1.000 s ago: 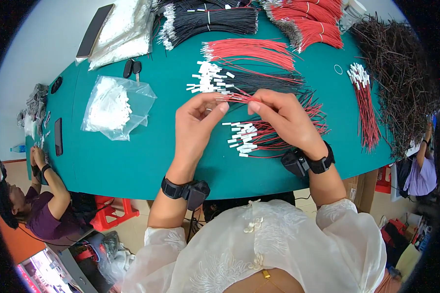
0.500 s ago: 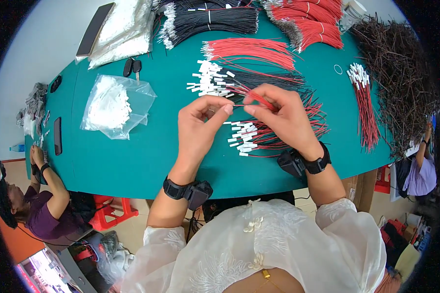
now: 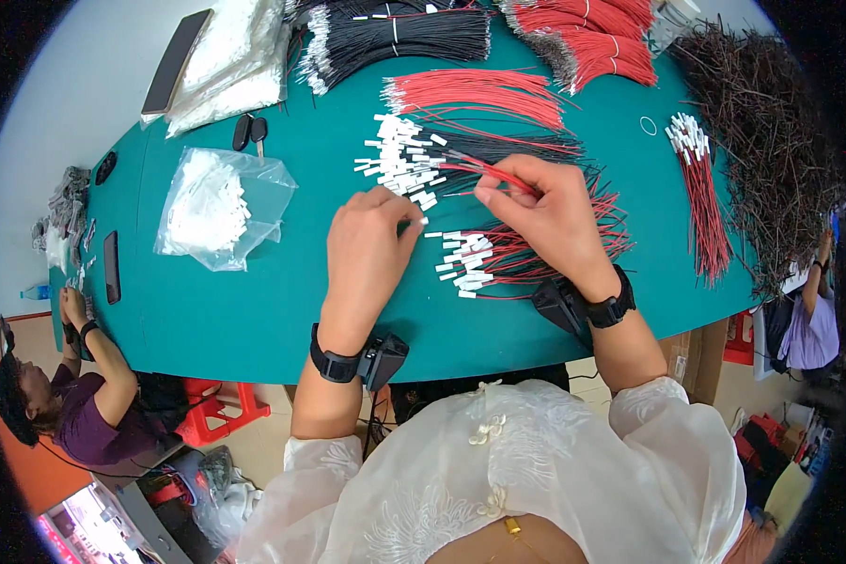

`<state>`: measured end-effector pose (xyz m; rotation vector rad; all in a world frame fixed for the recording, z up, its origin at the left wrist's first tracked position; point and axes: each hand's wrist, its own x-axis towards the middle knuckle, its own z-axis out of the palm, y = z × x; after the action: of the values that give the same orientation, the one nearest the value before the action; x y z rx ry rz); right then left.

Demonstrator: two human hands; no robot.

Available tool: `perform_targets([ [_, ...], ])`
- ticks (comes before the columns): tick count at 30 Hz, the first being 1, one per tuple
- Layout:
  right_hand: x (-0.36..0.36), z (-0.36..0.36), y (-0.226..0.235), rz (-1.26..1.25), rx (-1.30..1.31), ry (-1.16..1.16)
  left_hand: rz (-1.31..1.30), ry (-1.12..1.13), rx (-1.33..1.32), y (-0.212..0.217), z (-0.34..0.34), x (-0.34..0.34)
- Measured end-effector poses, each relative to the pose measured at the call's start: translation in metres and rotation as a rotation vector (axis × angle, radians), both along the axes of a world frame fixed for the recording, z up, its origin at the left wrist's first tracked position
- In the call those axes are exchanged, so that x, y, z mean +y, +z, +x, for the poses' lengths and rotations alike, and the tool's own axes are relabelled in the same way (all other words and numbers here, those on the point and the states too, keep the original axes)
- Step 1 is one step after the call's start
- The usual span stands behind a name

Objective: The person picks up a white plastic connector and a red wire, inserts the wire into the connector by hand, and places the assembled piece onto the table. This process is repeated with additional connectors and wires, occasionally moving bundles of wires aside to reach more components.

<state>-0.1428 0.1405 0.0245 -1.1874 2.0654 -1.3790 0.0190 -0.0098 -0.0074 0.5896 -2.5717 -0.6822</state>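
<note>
My right hand (image 3: 545, 211) pinches a red wire (image 3: 484, 174) by its end, over a spread of red and black wires with white connectors (image 3: 470, 263). My left hand (image 3: 371, 240) rests beside it with its fingertips closed on a small white connector (image 3: 421, 222). Just beyond both hands lies a loose pile of white connectors on black and red wires (image 3: 399, 155). Both wrists wear black bands with small black devices attached.
A green mat (image 3: 254, 310) covers the table. A clear bag of white connectors (image 3: 211, 202) lies to the left. Bundles of black wires (image 3: 395, 38), red wires (image 3: 479, 94) and dark brown wires (image 3: 771, 141) lie further back. Another person (image 3: 75, 404) sits at lower left.
My right hand has lifted a red wire up and away from the left hand. The left hand has dropped slightly toward the mat with a white connector.
</note>
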Motion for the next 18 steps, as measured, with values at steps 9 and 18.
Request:
perform_targets([
  [9,0.001,0.004,0.002,-0.088,0.006,-0.042,1.051,-0.028,0.385,0.005,-0.005,0.005],
  [18,0.003,0.005,0.005,-0.082,0.019,-0.033,1.069,-0.031,0.388,0.005,-0.006,0.011],
])
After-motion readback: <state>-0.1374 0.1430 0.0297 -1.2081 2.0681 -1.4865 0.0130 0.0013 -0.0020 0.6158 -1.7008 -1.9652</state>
